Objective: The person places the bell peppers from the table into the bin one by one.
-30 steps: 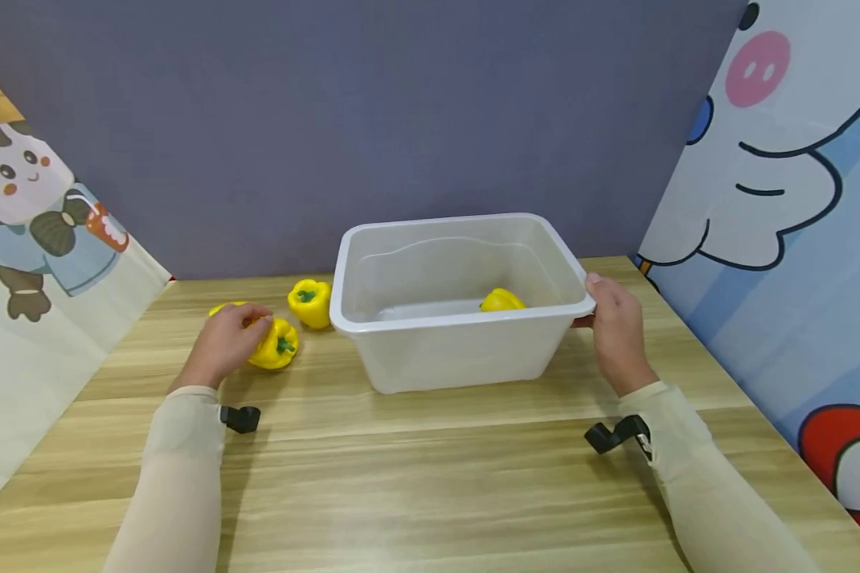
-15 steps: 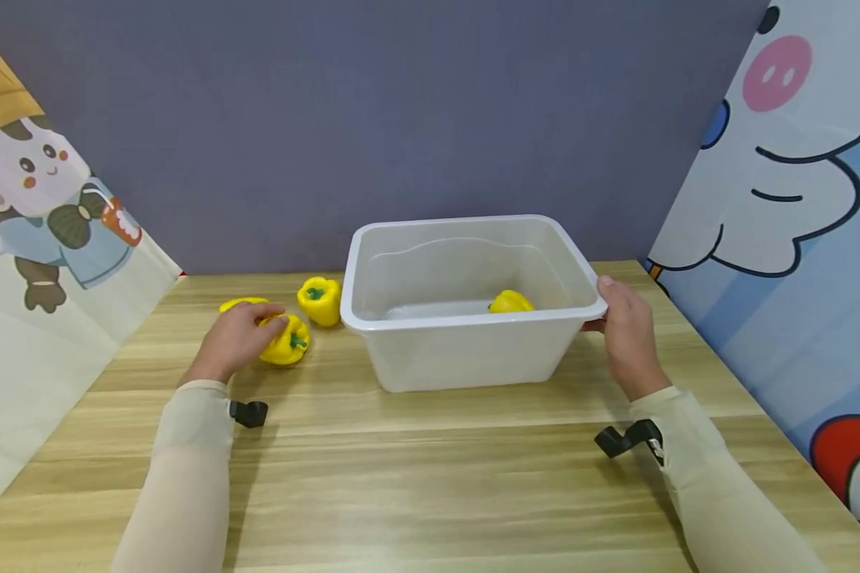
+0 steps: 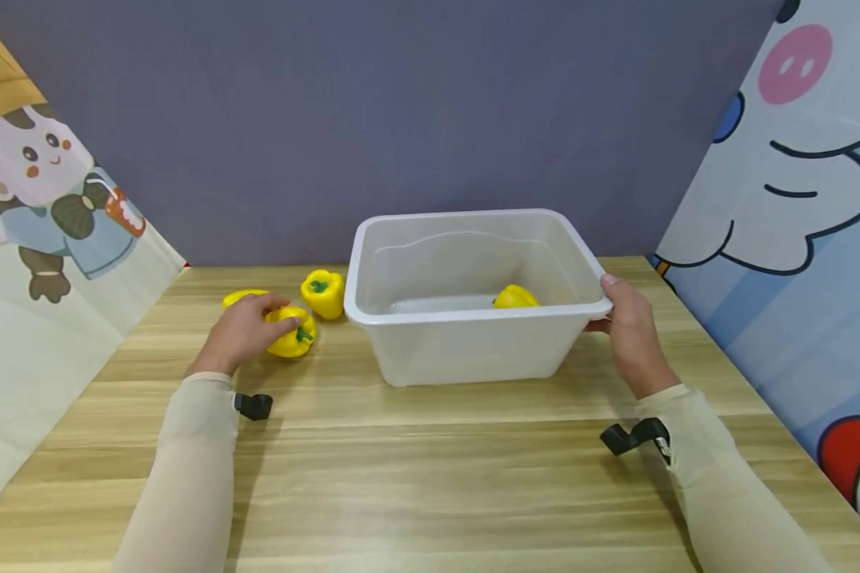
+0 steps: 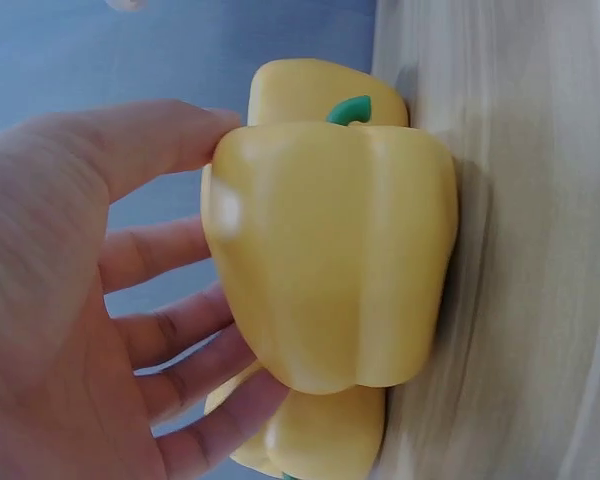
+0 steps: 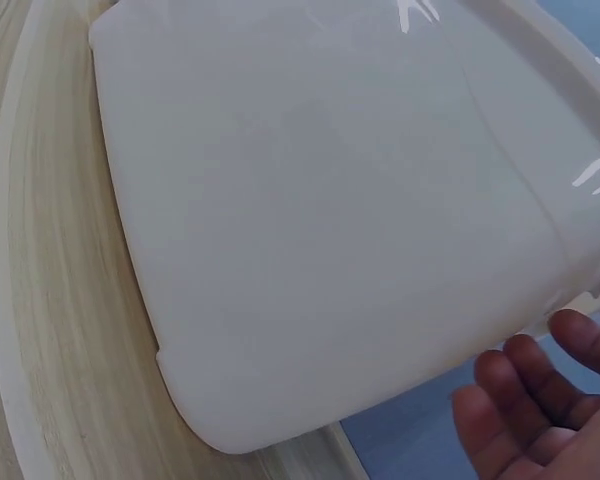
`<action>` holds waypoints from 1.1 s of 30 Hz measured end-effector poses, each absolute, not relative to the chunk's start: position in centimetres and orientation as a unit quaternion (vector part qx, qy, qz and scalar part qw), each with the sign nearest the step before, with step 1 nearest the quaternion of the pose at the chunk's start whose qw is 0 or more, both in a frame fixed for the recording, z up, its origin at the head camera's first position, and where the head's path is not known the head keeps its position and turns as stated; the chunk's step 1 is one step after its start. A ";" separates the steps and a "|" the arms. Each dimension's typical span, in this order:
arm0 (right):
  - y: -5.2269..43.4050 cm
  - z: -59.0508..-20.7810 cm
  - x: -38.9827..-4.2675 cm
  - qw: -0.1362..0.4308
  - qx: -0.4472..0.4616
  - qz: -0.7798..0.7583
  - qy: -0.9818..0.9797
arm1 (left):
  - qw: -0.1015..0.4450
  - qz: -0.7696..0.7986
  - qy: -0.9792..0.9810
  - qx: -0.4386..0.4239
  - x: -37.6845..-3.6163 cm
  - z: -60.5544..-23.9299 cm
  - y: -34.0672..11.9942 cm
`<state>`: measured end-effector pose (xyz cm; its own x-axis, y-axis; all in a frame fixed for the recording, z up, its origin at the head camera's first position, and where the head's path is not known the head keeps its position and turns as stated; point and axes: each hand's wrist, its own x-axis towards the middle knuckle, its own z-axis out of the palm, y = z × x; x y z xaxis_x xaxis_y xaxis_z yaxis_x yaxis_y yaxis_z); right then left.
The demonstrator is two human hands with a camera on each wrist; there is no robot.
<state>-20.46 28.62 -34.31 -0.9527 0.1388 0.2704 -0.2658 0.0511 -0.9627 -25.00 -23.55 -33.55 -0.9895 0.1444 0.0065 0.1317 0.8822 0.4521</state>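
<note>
Head view is showing your left hand [image 3: 242,338] cupping a yellow bell pepper [image 3: 294,335] lying on the wooden tabletop [image 3: 430,477], fingers curling around its smooth, glossy skin; it is probably light and firm, so grasping its broad sides should suit. Your right hand [image 3: 632,334] is gripping the white plastic tub [image 3: 466,350] by its rim, likely light and stiff, with purple wall behind.

No readable text, labels, brands or numbers appear anywhere; the side panels carry only cartoon drawings, without any lettering.
</note>
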 end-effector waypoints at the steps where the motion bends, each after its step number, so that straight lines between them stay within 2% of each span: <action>1: 28.6 -34.3 -20.4 0.142 0.046 0.681 -0.717 | 0.014 0.227 0.971 0.068 -25.0 -33.5 -23.5; 15: 28.7 -34.0 -20.4 0.124 0.049 0.640 -0.757 | 0.022 0.152 0.988 0.001 -24.2 -32.6 -23.0; 33: 28.8 -34.4 -20.6 0.126 0.041 0.648 -0.750 | 0.072 0.098 0.992 -0.018 -23.6 -32.0 -23.1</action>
